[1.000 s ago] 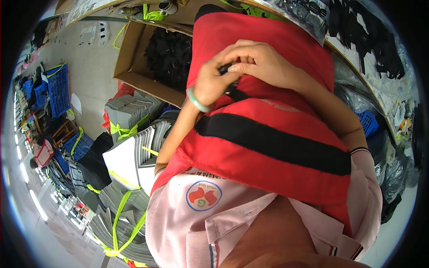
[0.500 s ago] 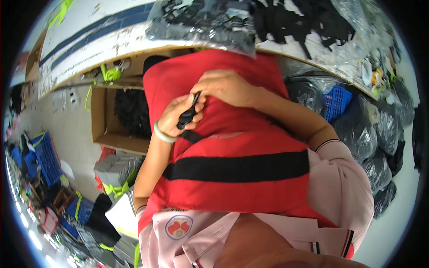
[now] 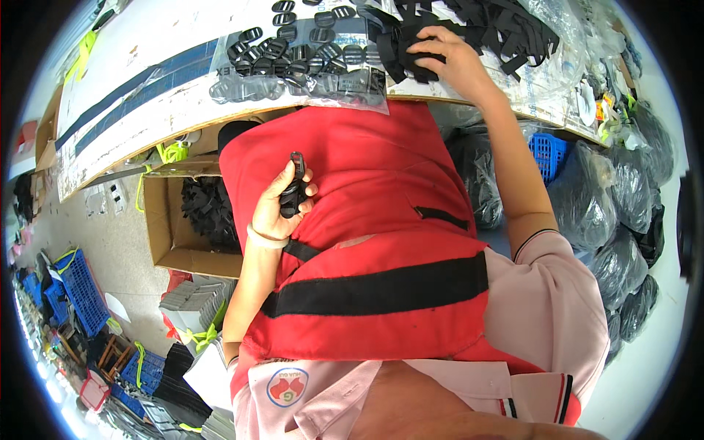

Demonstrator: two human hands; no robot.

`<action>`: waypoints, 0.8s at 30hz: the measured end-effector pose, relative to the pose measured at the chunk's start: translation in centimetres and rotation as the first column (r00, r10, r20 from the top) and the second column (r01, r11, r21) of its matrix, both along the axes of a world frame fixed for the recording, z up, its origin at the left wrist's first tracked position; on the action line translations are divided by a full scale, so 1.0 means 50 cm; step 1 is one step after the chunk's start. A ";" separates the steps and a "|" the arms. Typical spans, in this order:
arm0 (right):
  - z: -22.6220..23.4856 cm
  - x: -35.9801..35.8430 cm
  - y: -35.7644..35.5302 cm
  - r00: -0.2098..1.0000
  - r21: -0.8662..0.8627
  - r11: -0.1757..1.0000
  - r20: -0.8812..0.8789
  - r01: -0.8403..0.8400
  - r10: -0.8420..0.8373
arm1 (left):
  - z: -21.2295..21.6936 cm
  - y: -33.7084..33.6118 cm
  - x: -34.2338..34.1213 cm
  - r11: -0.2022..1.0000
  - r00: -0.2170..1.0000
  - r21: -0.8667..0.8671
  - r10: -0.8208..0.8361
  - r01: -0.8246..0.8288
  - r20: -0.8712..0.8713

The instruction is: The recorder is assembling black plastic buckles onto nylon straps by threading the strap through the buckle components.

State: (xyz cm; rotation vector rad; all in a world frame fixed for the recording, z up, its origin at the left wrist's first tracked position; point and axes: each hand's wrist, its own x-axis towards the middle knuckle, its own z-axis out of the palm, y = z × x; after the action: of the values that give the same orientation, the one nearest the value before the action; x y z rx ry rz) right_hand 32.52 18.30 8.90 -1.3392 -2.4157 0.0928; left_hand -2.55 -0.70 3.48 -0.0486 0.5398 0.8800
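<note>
My left hand (image 3: 277, 204) is closed around black strap buckles (image 3: 296, 167) above the red apron; one buckle's slotted end sticks up past the thumb. Over the table my right hand (image 3: 456, 64) reaches into a heap of short black webbing straps (image 3: 405, 50), its fingers apart and touching the straps. To the left of that heap, loose black slider buckles (image 3: 301, 53) lie on and around a clear plastic bag (image 3: 352, 94) at the table's front edge.
Below the table's left part stands an open cardboard box (image 3: 163, 231) of black pieces. Dark plastic bags (image 3: 590, 194) and a blue basket (image 3: 546, 155) are at the right. Blue crates (image 3: 82, 290) stand on the floor at the left. The white table (image 3: 172, 55) has a wooden edge.
My right hand has left my left hand and moved away to the strap heap on the table. My left hand keeps hold of the buckles, and more of the table has come into view.
</note>
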 end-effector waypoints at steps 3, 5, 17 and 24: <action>-0.029 0.000 0.001 0.989 -0.102 0.995 -0.146 0.001 -0.016 | 0.002 0.007 0.009 1.000 1.000 -0.011 0.003 -0.003 -0.023; -0.038 0.008 0.003 0.982 -0.090 0.996 -0.185 0.024 -0.041 | 0.006 0.011 0.014 1.000 0.999 -0.007 -0.004 0.003 -0.034; -0.034 -0.002 -0.045 0.982 -0.158 0.985 -0.159 0.075 -0.101 | 0.013 0.011 0.036 0.997 0.977 0.072 0.009 0.007 -0.214; -0.016 0.013 -0.029 0.929 -0.349 0.937 -0.335 0.032 -0.156 | 0.021 0.006 0.030 0.988 0.972 0.155 0.013 0.024 -0.236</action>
State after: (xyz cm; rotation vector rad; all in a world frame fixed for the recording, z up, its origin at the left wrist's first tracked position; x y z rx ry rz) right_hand 33.16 16.83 8.09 -1.4323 -2.0804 0.6955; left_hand -1.05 -0.42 4.54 0.2039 0.6907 0.9261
